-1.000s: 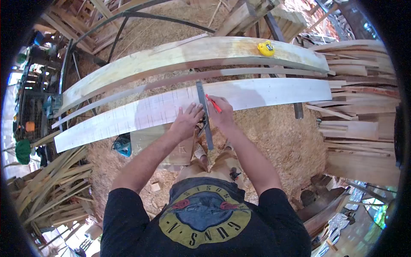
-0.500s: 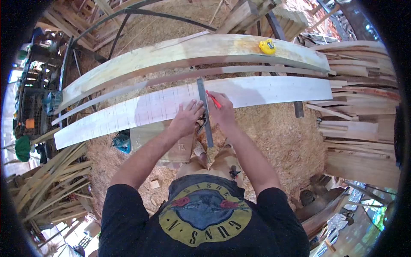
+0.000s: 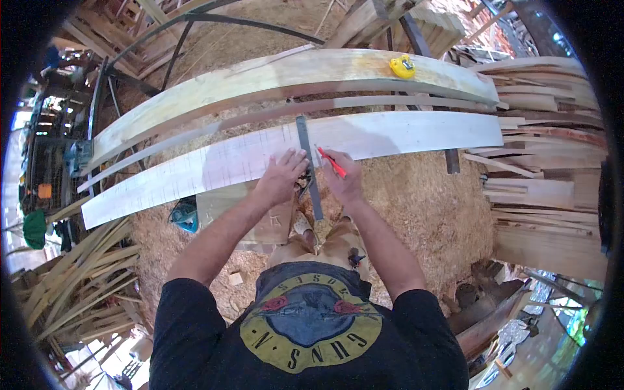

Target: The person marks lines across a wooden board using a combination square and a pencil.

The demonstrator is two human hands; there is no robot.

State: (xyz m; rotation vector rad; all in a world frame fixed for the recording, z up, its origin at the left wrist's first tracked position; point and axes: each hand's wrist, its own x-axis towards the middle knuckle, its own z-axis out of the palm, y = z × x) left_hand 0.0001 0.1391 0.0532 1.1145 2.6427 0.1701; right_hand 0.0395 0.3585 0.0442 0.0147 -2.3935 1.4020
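Observation:
A long, curved pale board lies across in front of me, with several thin lines marked on its left half. A dark metal square crosses it, its blade reaching past the near edge toward my body. My left hand lies over the board's near edge and holds the square, fingertips at the blade's left side; its thumb is hidden. In my right hand is a red pencil, pinched, its tip at the board by the blade's right side.
A thicker curved beam lies beyond, bearing a yellow tape measure. Between them runs a narrow strip. Stacked planks stand right, offcuts left. A teal power tool sits below the board. Shavings cover the ground.
My right hand and the red pencil have come a little nearer to my body along the blade. My left hand and the square keep their place on the board. The view has shifted slightly.

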